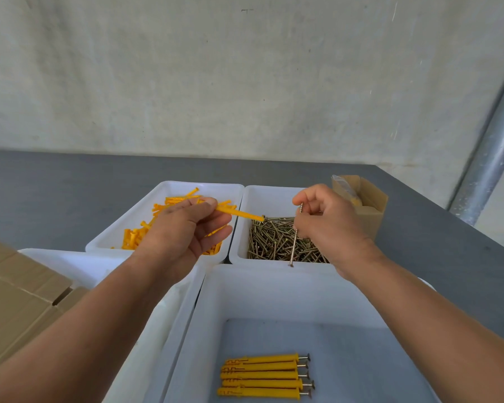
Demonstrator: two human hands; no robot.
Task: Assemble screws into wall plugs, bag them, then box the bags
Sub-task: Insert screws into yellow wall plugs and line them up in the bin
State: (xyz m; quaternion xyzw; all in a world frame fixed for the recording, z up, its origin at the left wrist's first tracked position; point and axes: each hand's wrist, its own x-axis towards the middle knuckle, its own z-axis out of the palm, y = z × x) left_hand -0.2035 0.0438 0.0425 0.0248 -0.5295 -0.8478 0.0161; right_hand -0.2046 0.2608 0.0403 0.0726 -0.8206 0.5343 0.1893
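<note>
Assembled plugs [262, 376] lie in near tray [245, 289]; left grip [184, 228] pinches plug [240, 214], right grip [326, 219] pinches screw [294, 245].

— Where do the trays sit?
— Tray of loose plugs [170, 188] at eleven o'clock; tray of screws [262, 199] touching its right side at twelve; nearest tray [274, 286] at six, assembled plugs [262, 375] lying in it.
— The cartons?
— Open carton [373, 216] at one, beside the screw tray; flat cardboard [18, 286] at nine.

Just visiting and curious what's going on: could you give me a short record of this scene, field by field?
Left hand: holds one yellow wall plug
Right hand: holds one screw, tip down
Plug tray: loose plugs
Screw tray: loose screws
Near tray: five finished plug-and-screw sets
Cardboard box: open, beside screw tray
</note>
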